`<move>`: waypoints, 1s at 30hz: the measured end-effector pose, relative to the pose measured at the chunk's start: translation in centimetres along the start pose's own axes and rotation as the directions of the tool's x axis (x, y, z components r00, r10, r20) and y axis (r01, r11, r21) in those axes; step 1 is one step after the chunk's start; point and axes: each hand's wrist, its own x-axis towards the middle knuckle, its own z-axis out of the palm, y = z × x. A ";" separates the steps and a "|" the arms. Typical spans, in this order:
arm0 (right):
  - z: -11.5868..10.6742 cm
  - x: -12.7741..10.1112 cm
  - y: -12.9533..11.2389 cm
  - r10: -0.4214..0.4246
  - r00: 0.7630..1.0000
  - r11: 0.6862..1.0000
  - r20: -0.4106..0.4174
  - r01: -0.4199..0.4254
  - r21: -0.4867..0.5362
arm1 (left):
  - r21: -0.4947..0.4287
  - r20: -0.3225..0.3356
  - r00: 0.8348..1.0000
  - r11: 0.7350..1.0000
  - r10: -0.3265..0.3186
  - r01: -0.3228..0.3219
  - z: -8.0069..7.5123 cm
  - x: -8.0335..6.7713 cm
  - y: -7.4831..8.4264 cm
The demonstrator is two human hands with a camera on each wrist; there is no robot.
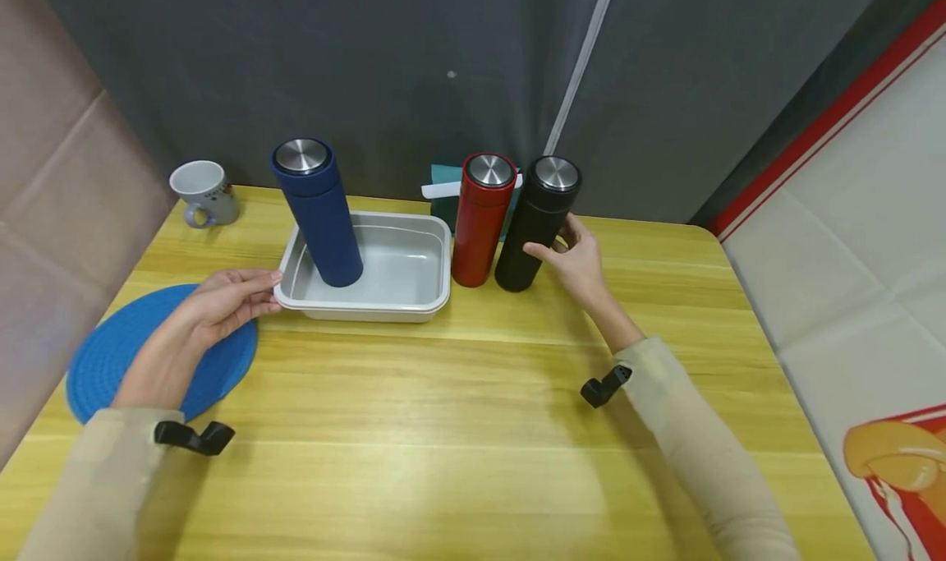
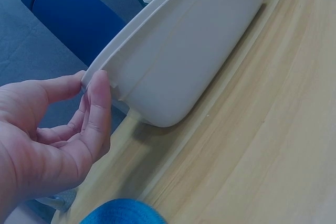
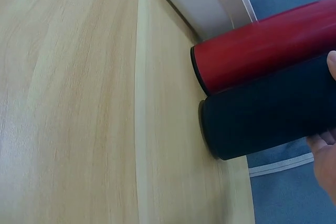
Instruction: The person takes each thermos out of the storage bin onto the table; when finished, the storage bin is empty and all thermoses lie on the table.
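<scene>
My left hand [image 1: 225,305] pinches the left rim of a light grey plastic basin [image 1: 375,307] between thumb and fingers. In the left wrist view the basin's side wall [image 2: 176,51] rises from the wood. A blue thermos [image 1: 316,216] with a steel-topped lid stands inside the basin, in its left part. My right hand [image 1: 576,261] grips a black thermos [image 1: 528,232], thumb on the near side and fingers partly hidden behind it. Right beside it, between the basin and the black one, stands a red thermos [image 1: 479,224]. The right wrist view shows the black thermos [image 3: 268,111] close against the red one [image 3: 268,45].
A grey mug [image 1: 210,200] stands at the table's back left corner. Under my left forearm lies a round blue placemat [image 1: 136,331]. Behind the red thermos is a teal item with a white strip [image 1: 441,190], partly hidden. A dark grey partition [image 1: 369,68] closes off the back.
</scene>
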 end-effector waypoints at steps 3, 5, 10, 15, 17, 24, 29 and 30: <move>0.0 0.0 0.1 -0.006 1.000 1.000 0.002 0.006 0.001 | 0.003 -0.005 1.000 1.000 -0.007 0.007 0.1 0.0 0.0; -0.1 0.0 0.2 -0.011 1.000 1.000 0.001 0.011 -0.003 | 0.001 -0.006 1.000 1.000 -0.012 0.012 0.1 0.0 0.0; 0.0 0.1 0.3 -0.027 0.999 1.000 0.018 0.027 -0.006 | -0.009 -0.007 1.000 1.000 -0.012 0.012 0.0 0.0 0.1; 0.1 0.1 0.6 -0.032 0.999 0.999 0.032 0.032 0.007 | -0.004 -0.007 1.000 1.000 -0.015 0.015 0.1 -0.1 0.2; 0.1 0.1 0.7 -0.032 0.999 0.999 0.032 0.031 0.010 | 0.002 -0.008 1.000 1.000 -0.018 0.018 0.2 -0.1 0.2; 0.0 0.3 0.9 -0.049 0.998 0.999 0.041 0.049 0.006 | 0.008 -0.003 1.000 1.000 -0.016 0.016 0.1 -0.1 0.2; 0.1 0.3 0.7 -0.055 0.997 0.998 0.049 0.055 0.003 | 0.004 0.000 1.000 1.000 -0.014 0.014 0.0 0.0 0.1; 0.1 0.3 0.7 -0.055 0.997 0.998 0.050 0.055 0.002 | 0.004 -0.001 1.000 1.000 -0.014 0.014 0.0 0.0 0.1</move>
